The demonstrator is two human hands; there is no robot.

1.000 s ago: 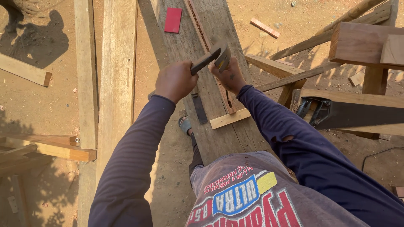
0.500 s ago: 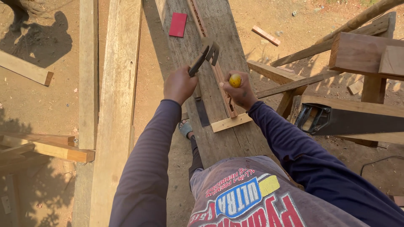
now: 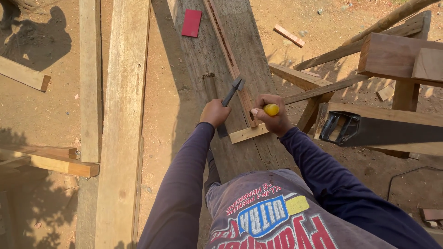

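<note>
1. Closest in: the right hand (image 3: 272, 115) is fisted round a yellow-handled chisel (image 3: 271, 109). Only the round yellow butt shows, poking out the top of the curled fingers, so I can't tell where the blade tip sits. It's right at the near end of the thin wooden strip (image 3: 229, 60), on the strip's right side

2. The left hand (image 3: 215, 112) is wrapped tight round the handle of a hammer (image 3: 232, 91), on the left side of that same strip. The hammer's long axis runs up and to the right from the fist, metal head hanging over the strip, just beyond and left of the chisel butt. So the head is near the butt but not touching it, and the left hand is the nearer one to the hammer head

3. The strip itself lies lengthwise on a wide grey plank (image 3: 207, 60), running away from the person. A short pale crosspiece (image 3: 247, 133) butts across the strip's near end, between the two wrists

4. Right of the strip: a handsaw (image 3: 369, 129) with a black handle, lying flat on a beam

5. Left of the strip: two long pale boards (image 3: 124, 115), parallel to it

6. Far end, just left of the strip: a flat red rectangle (image 3: 191, 22) on the plank. No containers anywhere in view
</note>
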